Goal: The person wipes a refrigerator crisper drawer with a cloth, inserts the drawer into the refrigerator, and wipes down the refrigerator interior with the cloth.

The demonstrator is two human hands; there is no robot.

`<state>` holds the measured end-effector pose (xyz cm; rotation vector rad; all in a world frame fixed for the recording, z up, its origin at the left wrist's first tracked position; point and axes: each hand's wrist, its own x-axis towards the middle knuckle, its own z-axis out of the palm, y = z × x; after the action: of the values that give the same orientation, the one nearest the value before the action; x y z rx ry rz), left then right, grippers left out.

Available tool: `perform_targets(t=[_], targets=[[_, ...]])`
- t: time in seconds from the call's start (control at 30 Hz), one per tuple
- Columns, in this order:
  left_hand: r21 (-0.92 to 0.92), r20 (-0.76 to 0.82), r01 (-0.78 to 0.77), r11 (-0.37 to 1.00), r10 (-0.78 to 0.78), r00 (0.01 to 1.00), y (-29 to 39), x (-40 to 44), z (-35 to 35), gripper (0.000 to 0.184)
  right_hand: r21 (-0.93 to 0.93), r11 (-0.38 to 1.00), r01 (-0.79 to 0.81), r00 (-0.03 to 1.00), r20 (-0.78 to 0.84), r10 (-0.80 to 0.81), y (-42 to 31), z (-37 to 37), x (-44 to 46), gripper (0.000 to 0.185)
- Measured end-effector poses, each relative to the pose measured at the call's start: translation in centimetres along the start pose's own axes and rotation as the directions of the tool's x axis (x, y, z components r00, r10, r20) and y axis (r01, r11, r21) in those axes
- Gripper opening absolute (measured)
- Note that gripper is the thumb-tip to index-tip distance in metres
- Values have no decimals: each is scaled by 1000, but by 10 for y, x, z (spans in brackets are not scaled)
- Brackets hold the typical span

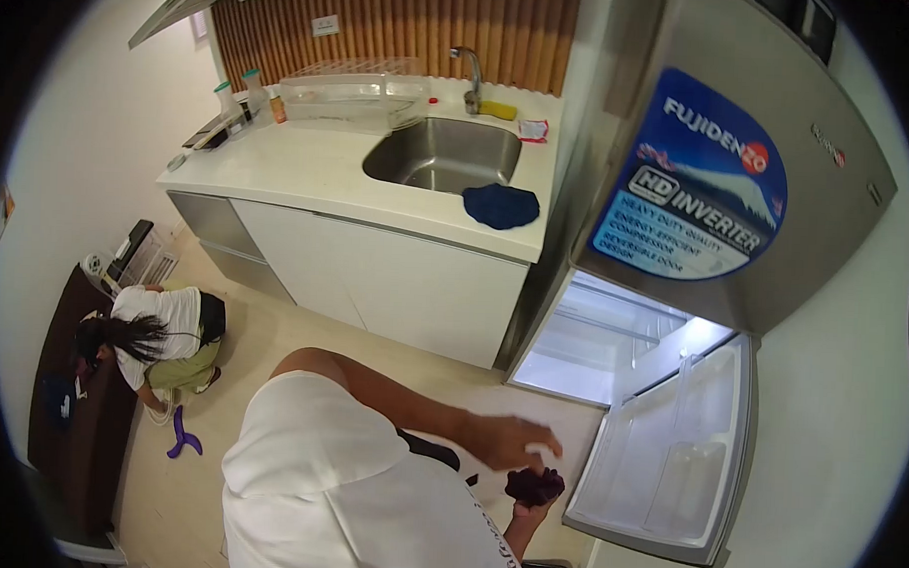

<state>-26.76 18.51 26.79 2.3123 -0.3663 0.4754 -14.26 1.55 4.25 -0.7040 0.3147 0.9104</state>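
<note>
My right hand, low in the view, is closed around a crumpled dark purple cloth. Just above the cloth hovers my left hand, its fingers apart and slightly bent, with nothing visible in it. Close by on the right, the lower door of a grey refrigerator stands wide, its white shelves facing me. The lit compartment shows a clear shelf. My white sleeve and shirt cover the lower middle of the view.
A counter with a steel sink runs along the back. On it are a dark blue cloth, a clear plastic rack and bottles. At left another person crouches by a dark bench, near a purple three-armed object.
</note>
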Motion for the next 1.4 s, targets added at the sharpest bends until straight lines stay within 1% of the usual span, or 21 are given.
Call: perform_targets(t=[0.03, 0.1, 0.13, 0.17, 0.2, 0.23, 0.27, 0.33, 0.43, 0.53, 0.57, 0.67, 0.7, 0.77, 0.93, 1.1, 1.13, 1.2, 1.23, 1.3, 1.4], targets=[[45, -18, 138, 989, -138, 990, -2, -7, -21, 22, 23, 999, -23, 1000, -13, 23, -1, 14, -8, 22], [371, -189, 49, 927, 24, 982, -22, -24, -72, 24, 8, 1000, -3, 997, 73, 3, -7, 26, -1, 21], [375, -312, 89, 923, 35, 949, -40, -38, -97, 26, 62, 984, -165, 922, 364, 132, -12, 30, 3, 21], [508, -428, 117, 854, 132, 894, -51, -44, -127, 27, 43, 987, -157, 929, 344, 133, -8, 44, -7, 21], [159, -606, 244, 957, -100, 789, -58, -54, -156, 29, 23, 988, -150, 936, 324, 134, -4, 62, -20, 21], [264, -664, 355, 897, -98, 742, -50, -63, -198, 30, 3, 990, -143, 943, 304, 136, 0, 80, -34, 21], [439, -686, 258, 860, 136, 715, -74, -80, -237, 31, 23, 999, -41, 955, 294, 33, 8, 99, -40, 26], [264, -829, 548, 794, -103, 549, -98, -118, -303, 23, 51, 997, 64, 959, 273, -75, 30, 135, -55, 34], [477, -820, 680, 556, 4, 572, -163, -190, -411, 28, 77, 997, -16, 950, 311, -9, 71, 186, -63, 39], [606, -756, 731, 312, -58, 652, -228, -265, -515, 43, 41, 994, 97, 914, 392, -105, 119, 230, -66, 40], [695, -693, 701, 159, -108, 712, -244, -287, -544, 48, 39, 994, 98, 918, 382, -105, 139, 245, -68, 40], [711, -699, 689, -145, -252, 669, -260, -327, -605, 51, 109, 989, 102, 975, 186, -121, 183, 305, -77, 37], [712, -697, 689, -135, -260, 669, -269, -341, -623, 51, 104, 989, 107, 977, 175, -125, 194, 324, -80, 37], [773, -598, 606, -184, -529, 602, -288, -361, -647, 48, 79, 995, 54, 975, 209, -69, 211, 348, -83, 37], [710, -523, 690, 141, -551, 651, -284, -372, -680, 39, -32, 999, 11, 981, 193, -5, 234, 383, -81, 35], [710, -520, 646, 281, -409, 750, -290, -389, -681, 37, -178, 980, -89, 986, 126, 113, 237, 432, -72, 33], [710, -513, 643, 288, -414, 752, -288, -392, -680, 37, -224, 968, -117, 949, 262, 176, 238, 450, -65, 33], [697, -635, 610, 376, -71, 769, -281, -395, -677, 34, -210, 975, -76, 896, 415, 159, 243, 507, -59, 37], [694, -635, 610, 383, -73, 769, -277, -398, -676, 34, -216, 975, -49, 867, 475, 149, 246, 530, -52, 41], [522, -852, 789, 324, 159, 499, -265, -406, -685, 36, -348, 930, -117, 785, 542, 302, 249, 571, -16, 44], [314, -878, 920, 234, 439, 188, -264, -435, -725, 43, -337, 919, -204, 804, 478, 354, 280, 651, 51, 34]])
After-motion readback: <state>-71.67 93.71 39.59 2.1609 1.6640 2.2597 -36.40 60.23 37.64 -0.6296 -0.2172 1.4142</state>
